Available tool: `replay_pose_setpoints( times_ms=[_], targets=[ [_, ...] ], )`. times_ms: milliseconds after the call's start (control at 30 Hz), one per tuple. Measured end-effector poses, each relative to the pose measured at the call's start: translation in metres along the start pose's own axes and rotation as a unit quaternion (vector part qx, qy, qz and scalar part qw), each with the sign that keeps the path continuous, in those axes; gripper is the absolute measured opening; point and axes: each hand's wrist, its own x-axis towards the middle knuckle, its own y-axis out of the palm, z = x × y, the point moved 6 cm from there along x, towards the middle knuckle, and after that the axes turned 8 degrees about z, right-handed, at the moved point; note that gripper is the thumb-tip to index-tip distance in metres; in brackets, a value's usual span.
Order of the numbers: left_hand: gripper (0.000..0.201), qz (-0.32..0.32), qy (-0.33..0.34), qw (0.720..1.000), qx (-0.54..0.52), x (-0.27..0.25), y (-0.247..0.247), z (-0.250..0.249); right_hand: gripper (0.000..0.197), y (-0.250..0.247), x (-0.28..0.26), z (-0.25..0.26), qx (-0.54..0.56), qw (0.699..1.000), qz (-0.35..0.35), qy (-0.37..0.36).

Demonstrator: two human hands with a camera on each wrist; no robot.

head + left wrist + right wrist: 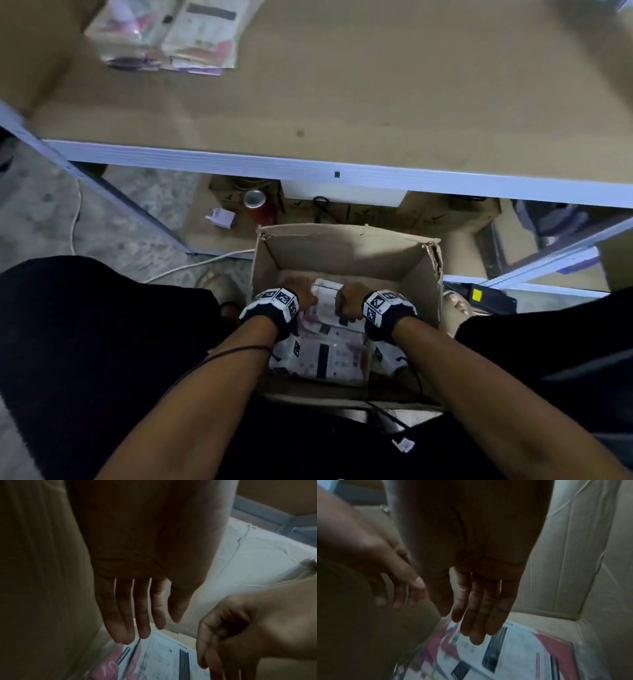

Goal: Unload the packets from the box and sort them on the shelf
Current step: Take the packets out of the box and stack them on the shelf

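Both hands reach down into the open cardboard box [346, 250] on the floor below the shelf [342, 85]. The left hand [145, 563] and right hand [479, 561] hang with fingers straight and released, just above the printed packets [329, 356] lying inside. More packets [171, 34] lie on the shelf.

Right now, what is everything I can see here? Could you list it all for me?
Cardboard box: one, brown, open, on the floor below the shelf.
Packets in box: several, white and pink with black bars, lying flat; exact count unclear.
Shelf: one, tan board with a white edge, above the box.
Packets on shelf: a small pile, pale and pink, far left.
Can: one, red, under the shelf.
Cable: one, white, on the floor.
Left hand: in the box, fingers straight, over the packets.
Right hand: in the box, fingers straight, holding nothing.
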Motion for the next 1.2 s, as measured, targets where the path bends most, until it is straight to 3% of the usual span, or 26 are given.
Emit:
replay_pose_setpoints(
  times_ms=[100,167,300,533,667,1000,1200],
  targets=[
    [0.041,0.039,-0.012,0.999,-0.024,0.013,0.014,0.010,0.028,0.030,0.023,0.001,-0.039,0.999,0.025,0.018],
    [0.038,0.047,-0.023,0.998,-0.022,0.019,0.021,0.014,0.016,0.049,0.033,-0.001,-0.048,0.997,0.042,0.031],
    [0.040,0.036,-0.031,0.999,-0.012,0.019,0.022,0.015,0.042,0.080,0.044,-0.006,-0.078,0.993,0.083,0.027],
    [0.032,0.016,-0.012,0.999,-0.049,0.022,0.012,0.016,0.047,0.097,0.050,0.002,-0.114,0.992,0.034,-0.033],
    [0.016,0.002,0.005,0.998,-0.061,0.022,0.011,0.015,0.062,0.098,0.054,0.010,-0.099,0.992,0.058,-0.054],
    [0.036,0.001,-0.010,0.998,-0.066,0.020,0.017,0.021,0.043,0.096,0.053,0.009,-0.119,0.990,0.066,-0.025],
    [0.038,0.000,-0.007,0.999,-0.050,0.020,0.018,0.018,0.066,0.102,0.050,-0.001,-0.112,0.991,0.068,-0.024]
  ],
)
